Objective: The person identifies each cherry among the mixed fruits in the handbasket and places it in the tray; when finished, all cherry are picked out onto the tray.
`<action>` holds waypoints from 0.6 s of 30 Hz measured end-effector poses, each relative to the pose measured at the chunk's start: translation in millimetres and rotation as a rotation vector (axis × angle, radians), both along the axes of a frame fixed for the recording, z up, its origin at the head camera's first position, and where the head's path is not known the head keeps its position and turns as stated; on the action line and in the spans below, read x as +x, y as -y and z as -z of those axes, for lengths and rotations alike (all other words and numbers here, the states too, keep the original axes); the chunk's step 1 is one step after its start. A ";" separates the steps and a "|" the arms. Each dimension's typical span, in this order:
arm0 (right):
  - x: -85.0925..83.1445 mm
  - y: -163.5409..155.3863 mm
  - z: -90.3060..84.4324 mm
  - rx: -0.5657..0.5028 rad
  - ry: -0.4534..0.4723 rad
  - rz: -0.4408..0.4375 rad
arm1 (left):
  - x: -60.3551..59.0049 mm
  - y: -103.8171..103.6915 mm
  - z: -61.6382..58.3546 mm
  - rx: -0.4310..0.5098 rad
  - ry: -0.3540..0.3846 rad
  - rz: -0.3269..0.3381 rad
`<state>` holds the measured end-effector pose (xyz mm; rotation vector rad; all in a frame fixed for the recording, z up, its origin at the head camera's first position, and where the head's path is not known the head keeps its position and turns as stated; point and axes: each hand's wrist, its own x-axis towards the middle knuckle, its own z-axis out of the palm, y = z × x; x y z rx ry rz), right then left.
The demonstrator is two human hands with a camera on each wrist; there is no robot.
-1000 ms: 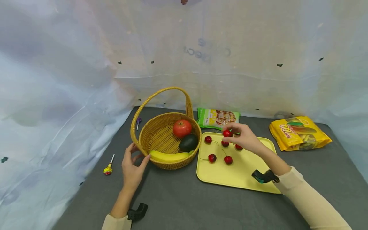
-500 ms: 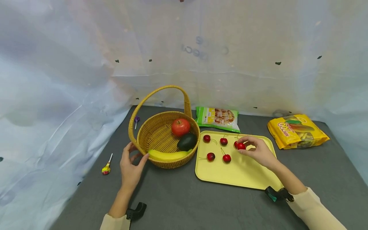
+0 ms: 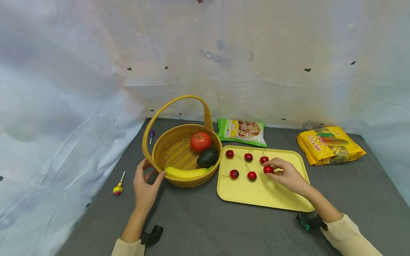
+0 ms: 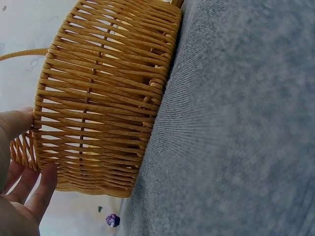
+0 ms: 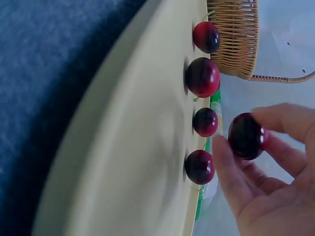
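Observation:
My right hand [image 3: 270, 168] pinches a red cherry [image 3: 267, 170] between thumb and fingers, just above the yellow tray [image 3: 262, 193]. In the right wrist view the held cherry [image 5: 246, 136] hangs clear of the tray [image 5: 133, 147]. Several other cherries [image 3: 234, 174] lie on the tray in two rows. My left hand [image 3: 151, 171] rests against the near left side of the wicker basket [image 3: 173, 147], thumb along its front wall and fingers beside the handle's base. In the basket lie a red apple [image 3: 200, 141], a dark avocado [image 3: 207, 157] and a banana [image 3: 185, 173].
A green snack bag [image 3: 241, 131] lies behind the tray and a yellow snack bag [image 3: 330, 145] at the back right. One lollipop [image 3: 117, 188] lies left of my left hand, a purple one [image 3: 151, 134] behind the basket. White sheeting walls the grey table.
My right hand has carried the cherry from above the tray's far edge down and toward me, to the tray's middle right. The left hand has stayed on the basket.

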<state>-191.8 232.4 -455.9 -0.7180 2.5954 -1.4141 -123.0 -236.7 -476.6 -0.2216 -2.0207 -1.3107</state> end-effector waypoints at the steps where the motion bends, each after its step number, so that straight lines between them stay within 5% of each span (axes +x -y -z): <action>1: 0.5 0.2 0.3 0.004 -0.011 0.004 | 0.1 0.0 0.1 0.000 0.000 0.000; 18: -3.1 2.6 15.1 0.123 -0.030 0.027 | 0.8 0.5 0.2 -0.005 0.004 0.004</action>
